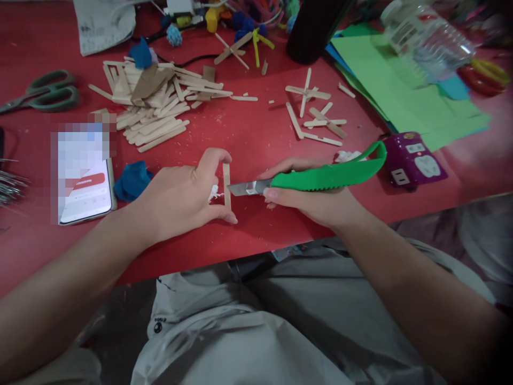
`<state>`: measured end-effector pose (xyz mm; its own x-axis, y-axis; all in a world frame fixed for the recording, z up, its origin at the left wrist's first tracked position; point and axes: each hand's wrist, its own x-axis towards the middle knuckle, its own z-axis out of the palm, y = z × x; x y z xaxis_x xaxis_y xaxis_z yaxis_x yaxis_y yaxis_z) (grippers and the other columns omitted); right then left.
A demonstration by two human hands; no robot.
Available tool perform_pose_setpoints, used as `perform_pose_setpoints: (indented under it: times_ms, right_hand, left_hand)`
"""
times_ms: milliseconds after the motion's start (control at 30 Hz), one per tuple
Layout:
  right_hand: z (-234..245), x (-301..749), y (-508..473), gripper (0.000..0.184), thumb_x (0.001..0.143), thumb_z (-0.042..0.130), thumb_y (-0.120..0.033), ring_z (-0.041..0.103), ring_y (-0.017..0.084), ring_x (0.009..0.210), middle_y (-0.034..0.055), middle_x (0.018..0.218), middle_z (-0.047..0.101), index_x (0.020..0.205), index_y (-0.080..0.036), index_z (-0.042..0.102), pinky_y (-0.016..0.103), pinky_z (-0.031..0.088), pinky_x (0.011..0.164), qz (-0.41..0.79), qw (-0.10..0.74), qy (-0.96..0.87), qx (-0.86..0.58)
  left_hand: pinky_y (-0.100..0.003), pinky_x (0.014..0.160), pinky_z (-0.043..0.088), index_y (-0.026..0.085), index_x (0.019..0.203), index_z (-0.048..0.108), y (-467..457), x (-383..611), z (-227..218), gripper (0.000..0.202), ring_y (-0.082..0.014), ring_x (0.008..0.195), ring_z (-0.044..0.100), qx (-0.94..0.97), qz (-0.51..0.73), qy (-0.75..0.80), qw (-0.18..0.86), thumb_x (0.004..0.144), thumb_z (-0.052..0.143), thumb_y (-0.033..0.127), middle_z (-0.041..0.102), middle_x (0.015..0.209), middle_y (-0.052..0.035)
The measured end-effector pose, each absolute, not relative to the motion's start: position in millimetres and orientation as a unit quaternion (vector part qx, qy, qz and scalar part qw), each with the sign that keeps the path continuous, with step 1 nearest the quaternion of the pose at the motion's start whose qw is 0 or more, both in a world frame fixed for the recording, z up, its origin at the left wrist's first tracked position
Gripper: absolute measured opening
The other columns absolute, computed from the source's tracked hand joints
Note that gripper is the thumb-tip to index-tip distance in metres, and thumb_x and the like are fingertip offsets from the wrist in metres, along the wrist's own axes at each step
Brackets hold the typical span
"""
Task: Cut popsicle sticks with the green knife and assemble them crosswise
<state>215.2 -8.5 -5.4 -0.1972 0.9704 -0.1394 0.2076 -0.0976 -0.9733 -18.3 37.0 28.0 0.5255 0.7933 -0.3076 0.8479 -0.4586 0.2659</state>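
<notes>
Between the thumb and a finger of my left hand (pixel 176 195), a wooden craft stick (pixel 227 184) is gripped by its two ends, standing across my view. My right hand (pixel 308 198) is closed around a green utility knife (pixel 328 176). The knife's blade (pixel 239 189) points left, and its tip meets the middle of the stick or lies just beside it. Some crumpled white material (pixel 214 192) shows beside the left fingers, partly hidden by them.
A pile of craft sticks (pixel 160 125) lies beyond my left hand, with crossed sticks (pixel 306 93) farther right. Around are scissors (pixel 52 91), a phone (pixel 86 176), blue crumpled material (pixel 132 181), a purple power socket (pixel 417 160), green paper (pixel 401 85), a plastic bottle (pixel 433 40) and a black cylinder (pixel 315 29).
</notes>
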Motion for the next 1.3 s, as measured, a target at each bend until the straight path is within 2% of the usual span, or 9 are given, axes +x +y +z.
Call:
perform_pose_setpoints:
  times_ms: [400,633,867,1067,1300]
  right_hand:
    - [-3,215,-11,0.015,0.079,0.081,-0.032,0.07,0.012,0.067,-0.0022,0.074,0.074,0.092,-0.026,0.076,0.023,0.056,0.063,0.523,0.355,-0.59,-0.502]
    - [-4,214,-10,0.012,0.08,0.08,-0.03,0.07,0.011,0.068,-0.0035,0.076,0.075,0.091,-0.028,0.076,0.021,0.056,0.065,0.518,0.365,-0.599,-0.49]
    - [-2,213,-10,0.018,0.079,0.081,-0.033,0.071,0.012,0.069,-0.0023,0.076,0.075,0.095,-0.027,0.076,0.022,0.058,0.065,0.523,0.36,-0.591,-0.497]
    - [-4,214,-11,0.019,0.079,0.082,-0.035,0.072,0.014,0.07,-0.0015,0.079,0.076,0.095,-0.026,0.076,0.025,0.059,0.067,0.52,0.359,-0.586,-0.506]
    - [-15,213,-10,0.021,0.078,0.082,-0.035,0.072,0.014,0.073,-0.0032,0.084,0.076,0.097,-0.028,0.074,0.027,0.062,0.073,0.543,0.426,-0.526,-0.498]
  left_hand:
    - [-0.036,0.071,0.049,0.023,0.137,0.039,38,-19,25,0.088,-0.0305,0.075,0.069,0.849,-0.066,0.487,0.193,0.069,0.073,0.067,0.065,0.073,-0.0009]
    - [-0.034,0.066,0.048,0.023,0.135,0.04,37,-20,25,0.086,-0.0294,0.072,0.069,0.857,-0.059,0.479,0.181,0.069,0.071,0.069,0.066,0.072,-0.0009]
    - [-0.035,0.066,0.048,0.023,0.136,0.038,37,-18,28,0.084,-0.0317,0.076,0.07,0.853,-0.079,0.482,0.183,0.073,0.069,0.068,0.069,0.076,-0.0021]
    - [-0.036,0.071,0.051,0.023,0.136,0.039,38,-19,25,0.088,-0.0304,0.076,0.07,0.851,-0.075,0.487,0.183,0.069,0.071,0.069,0.066,0.074,-0.0009]
    - [-0.037,0.071,0.051,0.022,0.135,0.04,38,-20,24,0.088,-0.031,0.076,0.069,0.851,-0.058,0.484,0.195,0.068,0.071,0.07,0.068,0.077,-0.0022]
